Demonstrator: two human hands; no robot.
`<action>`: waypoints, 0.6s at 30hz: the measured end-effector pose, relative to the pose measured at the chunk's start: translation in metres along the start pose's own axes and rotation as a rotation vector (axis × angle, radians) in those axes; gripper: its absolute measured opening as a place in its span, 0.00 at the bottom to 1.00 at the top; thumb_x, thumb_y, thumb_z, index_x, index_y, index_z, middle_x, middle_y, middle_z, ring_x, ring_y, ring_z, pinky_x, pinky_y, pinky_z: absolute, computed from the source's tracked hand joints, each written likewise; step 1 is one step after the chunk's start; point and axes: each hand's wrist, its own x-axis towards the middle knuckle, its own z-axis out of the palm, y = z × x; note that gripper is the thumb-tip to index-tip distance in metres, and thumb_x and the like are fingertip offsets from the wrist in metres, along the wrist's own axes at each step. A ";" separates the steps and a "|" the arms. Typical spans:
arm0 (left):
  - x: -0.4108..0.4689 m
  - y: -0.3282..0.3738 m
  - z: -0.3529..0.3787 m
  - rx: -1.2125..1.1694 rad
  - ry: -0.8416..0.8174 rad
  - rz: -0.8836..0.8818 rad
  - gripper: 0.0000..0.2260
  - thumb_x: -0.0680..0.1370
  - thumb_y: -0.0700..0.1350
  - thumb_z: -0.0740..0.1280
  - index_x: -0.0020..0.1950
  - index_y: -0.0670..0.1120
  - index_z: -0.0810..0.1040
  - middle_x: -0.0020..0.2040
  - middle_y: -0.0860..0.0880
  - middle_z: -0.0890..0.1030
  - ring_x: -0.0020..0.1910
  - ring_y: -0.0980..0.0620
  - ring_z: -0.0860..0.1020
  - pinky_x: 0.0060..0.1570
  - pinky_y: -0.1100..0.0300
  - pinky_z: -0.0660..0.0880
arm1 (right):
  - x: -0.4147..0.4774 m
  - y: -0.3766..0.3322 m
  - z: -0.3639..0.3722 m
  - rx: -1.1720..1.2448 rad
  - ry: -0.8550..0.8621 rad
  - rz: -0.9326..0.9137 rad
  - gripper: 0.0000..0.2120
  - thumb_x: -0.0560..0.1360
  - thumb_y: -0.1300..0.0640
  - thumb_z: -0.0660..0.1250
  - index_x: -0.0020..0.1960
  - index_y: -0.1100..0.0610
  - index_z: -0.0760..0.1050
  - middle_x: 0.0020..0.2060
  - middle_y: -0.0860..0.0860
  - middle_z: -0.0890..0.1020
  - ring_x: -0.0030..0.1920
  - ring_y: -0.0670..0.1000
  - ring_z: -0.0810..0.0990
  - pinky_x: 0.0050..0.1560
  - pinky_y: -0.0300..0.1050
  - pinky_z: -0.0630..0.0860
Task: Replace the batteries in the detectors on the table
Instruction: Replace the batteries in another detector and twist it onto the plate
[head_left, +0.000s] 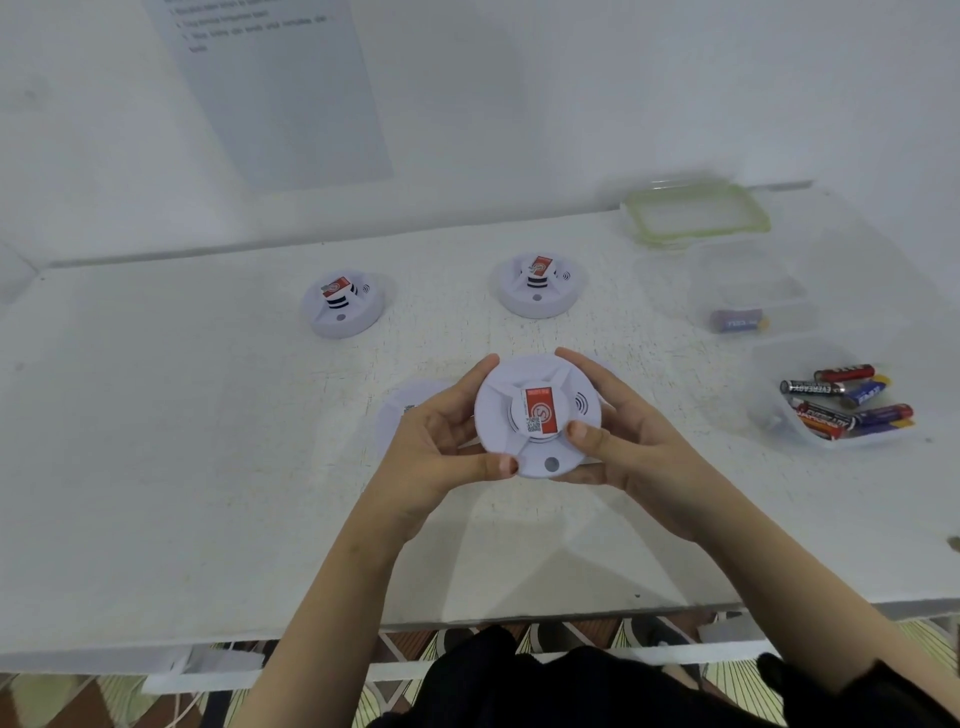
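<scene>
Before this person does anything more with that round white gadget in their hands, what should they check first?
1. Grip: left hand and right hand both hold the round white plastic detector by its rim: ok.
2. Battery side reachable: the red-labelled face is up and the underside is hidden: not ok.
3. Batteries inside it: cannot tell.
4. Spare cells near: mixed batteries lie in a clear plastic tub at the right: ok.
5. Whether those are fresh or used: cannot tell.
6. Space: the two other white detectors sit apart on the white table: ok.
</scene>
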 end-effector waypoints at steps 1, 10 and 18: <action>0.001 0.000 -0.001 -0.003 0.000 -0.001 0.36 0.64 0.33 0.72 0.70 0.51 0.68 0.62 0.56 0.79 0.60 0.56 0.79 0.47 0.64 0.78 | 0.001 0.000 0.000 -0.002 0.001 0.002 0.29 0.71 0.55 0.68 0.69 0.44 0.64 0.60 0.50 0.79 0.57 0.55 0.80 0.51 0.52 0.80; 0.013 0.004 -0.017 -0.018 -0.001 0.005 0.37 0.64 0.31 0.72 0.72 0.46 0.67 0.64 0.52 0.79 0.61 0.53 0.78 0.49 0.64 0.77 | 0.018 -0.016 0.000 -0.161 -0.119 -0.027 0.40 0.66 0.63 0.73 0.72 0.45 0.60 0.63 0.45 0.76 0.61 0.47 0.77 0.52 0.46 0.79; 0.049 0.034 -0.048 0.189 0.013 0.024 0.42 0.60 0.34 0.77 0.71 0.51 0.68 0.62 0.54 0.79 0.60 0.55 0.79 0.50 0.59 0.79 | 0.076 -0.046 0.009 -0.537 -0.087 -0.113 0.37 0.65 0.58 0.78 0.65 0.40 0.63 0.57 0.34 0.75 0.57 0.34 0.74 0.53 0.32 0.74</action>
